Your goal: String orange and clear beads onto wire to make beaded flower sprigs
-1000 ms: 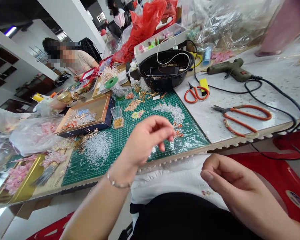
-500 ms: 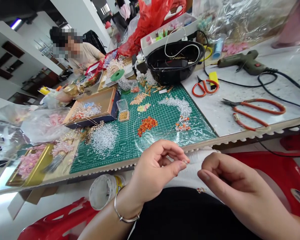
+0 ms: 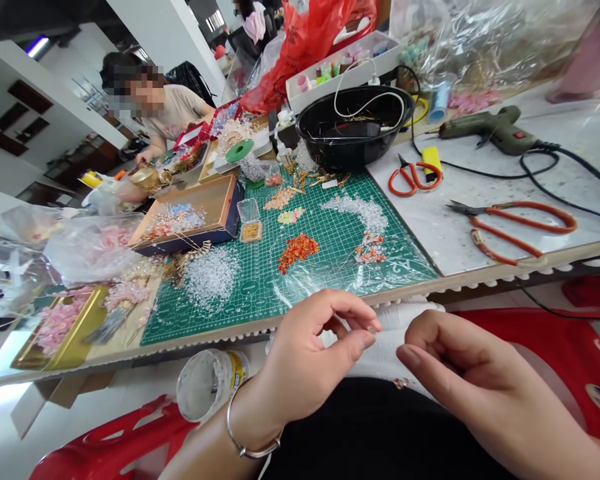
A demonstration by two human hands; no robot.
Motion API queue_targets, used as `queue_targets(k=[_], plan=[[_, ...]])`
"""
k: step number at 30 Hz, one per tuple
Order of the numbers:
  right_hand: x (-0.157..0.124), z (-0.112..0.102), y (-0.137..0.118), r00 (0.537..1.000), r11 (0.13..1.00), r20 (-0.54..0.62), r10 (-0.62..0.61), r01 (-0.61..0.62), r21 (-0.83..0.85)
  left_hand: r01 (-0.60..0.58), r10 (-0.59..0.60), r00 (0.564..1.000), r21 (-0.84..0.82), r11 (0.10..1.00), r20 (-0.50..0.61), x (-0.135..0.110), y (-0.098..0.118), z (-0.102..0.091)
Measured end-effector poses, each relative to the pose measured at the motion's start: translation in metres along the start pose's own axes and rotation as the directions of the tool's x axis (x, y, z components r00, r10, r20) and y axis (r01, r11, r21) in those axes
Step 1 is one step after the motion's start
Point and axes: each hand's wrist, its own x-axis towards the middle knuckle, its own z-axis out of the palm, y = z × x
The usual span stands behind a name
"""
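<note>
My left hand (image 3: 315,360), with a bangle at its wrist, pinches a tiny clear bead (image 3: 373,329) between thumb and fingertips just in front of the table edge. Close by on the right, my right hand (image 3: 460,367) is closed, thumb against curled fingers; whatever it grips is too thin or hidden to make out. Below and between the hands, a small cluster of orange and clear beads (image 3: 403,383) shows against my clothing. On the green cutting mat (image 3: 250,280) lie a heap of orange beads (image 3: 298,252), a pile of clear beads (image 3: 211,277) and an arc of clear pieces (image 3: 363,215).
Pliers (image 3: 510,223), small orange-handled cutters (image 3: 413,177) and a glue gun (image 3: 500,130) with its cable lie at the right. Behind the mat stand a black basin (image 3: 350,150) and an open box (image 3: 190,217). A co-worker (image 3: 175,107) sits across the table.
The view has shifted slightly, and my hands stay almost in place. My left fingertips show the bead a little more clearly. The co-worker's arm now reaches out over the table.
</note>
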Motion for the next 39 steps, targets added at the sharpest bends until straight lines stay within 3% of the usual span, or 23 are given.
queue_targets(k=[6, 15, 19, 23, 25, 27, 29, 33, 39], plan=[[0.001, -0.002, -0.001, 0.998, 0.999, 0.057, 0.026, -0.025, -0.023, -0.211, 0.188, 0.977, 0.311, 0.926, 0.104, 0.0, 0.008, -0.005], [0.004, -0.002, 0.019, 0.944, 0.978, 0.272, 0.186, -0.204, 0.038, -0.412, 0.326, 0.906, 0.392, 0.822, 0.27, 0.007, 0.006, -0.013], [0.008, -0.003, 0.026, 0.908, 0.948, 0.34, 0.246, -0.298, 0.11, -0.396, 0.328, 0.917, 0.425, 0.814, 0.227, 0.005, 0.007, -0.011], [0.01, -0.003, 0.027, 0.942, 0.948, 0.249, 0.225, -0.27, 0.166, -0.342, 0.231, 0.924, 0.387, 0.856, 0.305, 0.001, 0.007, -0.012], [0.011, -0.004, 0.026, 0.947, 0.955, 0.24, 0.214, -0.254, 0.151, -0.279, 0.2, 0.955, 0.437, 0.855, 0.219, 0.003, -0.001, -0.022], [0.01, -0.007, 0.025, 0.937, 0.954, 0.265, 0.226, -0.268, 0.134, -0.116, 0.161, 0.987, 0.578, 0.808, -0.028, 0.008, -0.017, -0.038], [0.009, -0.009, 0.026, 0.925, 0.944, 0.29, 0.244, -0.295, 0.147, 0.115, 0.128, 0.953, 0.718, 0.687, -0.274, 0.015, -0.038, -0.058], [0.007, -0.01, 0.033, 0.92, 0.912, 0.292, 0.262, -0.335, 0.237, 0.195, 0.097, 0.944, 0.771, 0.606, -0.315, 0.028, -0.072, -0.085], [0.006, -0.006, 0.035, 0.901, 0.871, 0.327, 0.284, -0.385, 0.306, 0.201, 0.058, 0.95, 0.742, 0.64, -0.308, 0.036, -0.088, -0.083]])
